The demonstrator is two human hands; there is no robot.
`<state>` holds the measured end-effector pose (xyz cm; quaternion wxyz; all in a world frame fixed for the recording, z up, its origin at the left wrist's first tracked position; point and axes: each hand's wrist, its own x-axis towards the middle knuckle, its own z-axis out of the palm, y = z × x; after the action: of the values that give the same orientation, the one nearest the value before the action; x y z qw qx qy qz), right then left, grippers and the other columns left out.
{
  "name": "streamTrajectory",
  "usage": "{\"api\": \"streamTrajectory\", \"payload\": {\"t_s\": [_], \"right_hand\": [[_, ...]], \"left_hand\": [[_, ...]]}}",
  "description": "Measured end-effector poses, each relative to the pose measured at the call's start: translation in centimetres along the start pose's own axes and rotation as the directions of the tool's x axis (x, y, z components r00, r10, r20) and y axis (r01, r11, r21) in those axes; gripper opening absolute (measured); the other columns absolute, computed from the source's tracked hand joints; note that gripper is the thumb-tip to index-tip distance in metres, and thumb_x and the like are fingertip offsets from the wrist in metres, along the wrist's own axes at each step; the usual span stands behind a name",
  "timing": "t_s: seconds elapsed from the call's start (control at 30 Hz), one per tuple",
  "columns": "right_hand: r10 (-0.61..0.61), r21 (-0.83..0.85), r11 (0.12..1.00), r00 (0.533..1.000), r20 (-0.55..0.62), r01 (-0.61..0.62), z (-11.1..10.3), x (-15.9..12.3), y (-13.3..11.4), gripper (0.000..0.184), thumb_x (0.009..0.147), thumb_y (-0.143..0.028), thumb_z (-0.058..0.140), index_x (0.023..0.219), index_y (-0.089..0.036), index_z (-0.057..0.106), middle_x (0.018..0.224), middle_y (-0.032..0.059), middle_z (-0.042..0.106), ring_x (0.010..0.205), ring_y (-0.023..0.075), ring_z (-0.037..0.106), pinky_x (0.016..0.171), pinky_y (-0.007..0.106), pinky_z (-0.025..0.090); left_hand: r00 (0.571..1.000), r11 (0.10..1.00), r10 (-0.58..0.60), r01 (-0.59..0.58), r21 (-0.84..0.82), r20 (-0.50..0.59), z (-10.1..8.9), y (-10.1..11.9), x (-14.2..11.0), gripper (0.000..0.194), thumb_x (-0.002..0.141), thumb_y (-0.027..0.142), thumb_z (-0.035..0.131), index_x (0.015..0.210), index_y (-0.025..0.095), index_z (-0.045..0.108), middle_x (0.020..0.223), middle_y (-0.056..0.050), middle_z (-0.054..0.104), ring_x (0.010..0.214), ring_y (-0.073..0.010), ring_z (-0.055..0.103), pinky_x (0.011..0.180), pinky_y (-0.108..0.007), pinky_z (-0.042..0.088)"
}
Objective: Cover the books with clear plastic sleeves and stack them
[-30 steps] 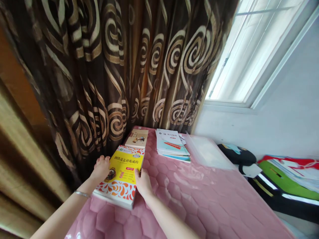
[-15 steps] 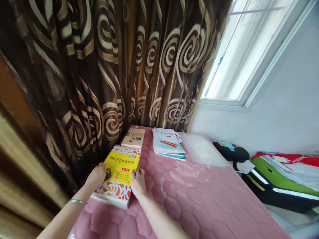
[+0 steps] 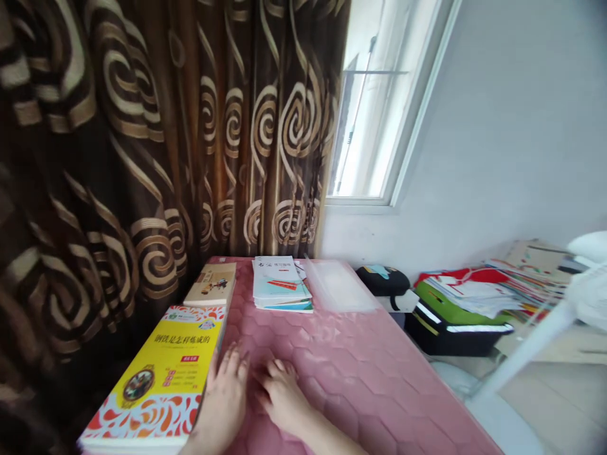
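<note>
We identify the principal item as a thick yellow paperback (image 3: 164,373) with a Chinese title and an orange-and-white patterned lower band. It lies flat, cover up, along the left edge of a pink quilted mattress (image 3: 379,385), with the curtain directly to its left.

We find the left hand (image 3: 222,398) palm down at the book's right edge, apparently touching it. The right hand (image 3: 282,395) lies palm down on the mattress just beside the left hand. We note that both hands are open and apart, with neither clamped on anything.

Beyond the yellow paperback, and nearly in line with it, we see a smaller beige book (image 3: 209,284) lying flat. To its right sits a stack of white and teal workbooks (image 3: 279,284), followed by a clear plastic folder (image 3: 337,285) near the far end of the mattress.

Past the mattress's right edge, we observe a black bag (image 3: 383,280) and a black-and-green case (image 3: 455,322) with stacked papers (image 3: 474,294) on top. A brown swirl-patterned curtain (image 3: 118,189) hangs along the left side, and a window (image 3: 365,114) is set in the white wall (image 3: 497,126)
</note>
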<state>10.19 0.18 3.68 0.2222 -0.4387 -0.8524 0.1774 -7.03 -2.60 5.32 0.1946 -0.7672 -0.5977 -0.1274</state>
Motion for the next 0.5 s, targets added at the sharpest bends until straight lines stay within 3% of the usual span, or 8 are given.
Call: {"api": "streamTrajectory", "payload": {"t_s": [0.1, 0.2, 0.37, 0.5], "right_hand": [[0.105, -0.136, 0.985, 0.994, -0.012, -0.106, -4.1, -3.5, 4.6, 0.042, 0.089, -0.028, 0.054, 0.13, -0.034, 0.059, 0.142, 0.0041, 0.053, 0.129, 0.0297, 0.044, 0.106, 0.051, 0.035], [0.193, -0.154, 0.968, 0.98, -0.05, -0.198, -7.1, -6.5, 7.9, 0.041, 0.093, -0.027, 0.046, 0.131, -0.033, 0.058, 0.143, 0.0026, 0.053, 0.13, 0.0255, 0.045, 0.106, 0.047, 0.036], [0.194, -0.046, 0.978, 0.973, -0.129, -0.201, -7.8, -8.7, 9.7, 0.041, 0.092, -0.023, 0.045, 0.129, -0.031, 0.061, 0.138, 0.0036, 0.057, 0.128, 0.0219, 0.049, 0.108, 0.04, 0.036], [0.218, 0.174, 0.968, 0.947, -0.235, -0.18, -8.6, -6.7, 11.3, 0.027, 0.09, -0.024, 0.049, 0.099, -0.025, 0.074, 0.108, 0.0062, 0.071, 0.102, 0.0208, 0.063, 0.093, 0.035, 0.047]], "left_hand": [[0.998, 0.992, 0.019, -0.012, -0.129, 0.052, 3.0, 5.2, 2.0, 0.051, 0.084, 0.015, 0.042, 0.132, 0.023, 0.058, 0.14, -0.012, 0.055, 0.132, -0.0302, 0.047, 0.112, -0.059, 0.029], [0.997, 0.986, -0.026, 0.036, -0.165, 0.066, 5.4, 7.6, 3.8, 0.047, 0.088, 0.022, 0.041, 0.133, 0.02, 0.058, 0.141, -0.014, 0.053, 0.13, -0.0305, 0.049, 0.11, -0.058, 0.034], [0.999, 0.976, -0.038, 0.04, -0.214, 0.011, 7.5, 7.3, 4.4, 0.046, 0.091, 0.029, 0.04, 0.134, 0.02, 0.057, 0.143, -0.012, 0.051, 0.132, -0.0283, 0.048, 0.111, -0.055, 0.034], [0.999, 0.967, -0.038, 0.041, -0.253, 0.019, 7.5, 6.9, 4.1, 0.047, 0.092, 0.031, 0.039, 0.135, 0.019, 0.055, 0.143, -0.012, 0.051, 0.131, -0.0273, 0.049, 0.111, -0.053, 0.035]]}}
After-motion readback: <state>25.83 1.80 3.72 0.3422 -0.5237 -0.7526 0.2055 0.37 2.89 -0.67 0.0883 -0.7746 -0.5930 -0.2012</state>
